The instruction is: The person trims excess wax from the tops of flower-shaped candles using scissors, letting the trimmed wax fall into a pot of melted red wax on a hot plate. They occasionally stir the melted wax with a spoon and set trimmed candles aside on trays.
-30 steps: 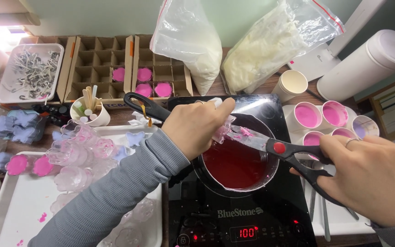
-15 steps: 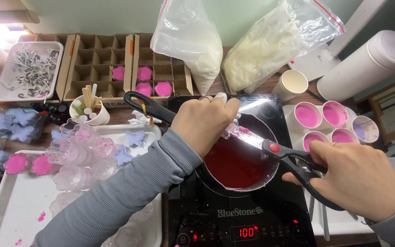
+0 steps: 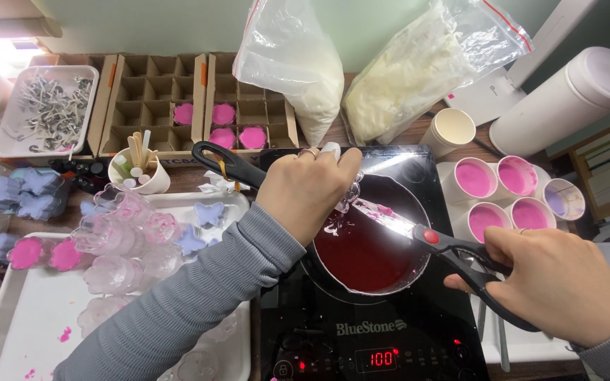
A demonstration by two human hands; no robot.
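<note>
Head view. Left hand (image 3: 305, 194): grip clamped on a small clear plastic mould (image 3: 347, 197) above the black pot of molten red wax (image 3: 365, 250) on the black induction hob (image 3: 361, 339). Right hand (image 3: 559, 282): grip closed on black-handled scissors (image 3: 453, 247), blades at the mould. Risk, judged: a slip drops the mould, splashing hot wax on fingers.

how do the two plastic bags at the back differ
The left bag holds fine white powder or small granules; the right bag holds coarser, yellowish-white flakes. The left bag stands nearly upright and tapers to its top, while the right bag leans over to the right with a red zip strip showing. Both are clear plastic and sit behind the cooktop.
</note>
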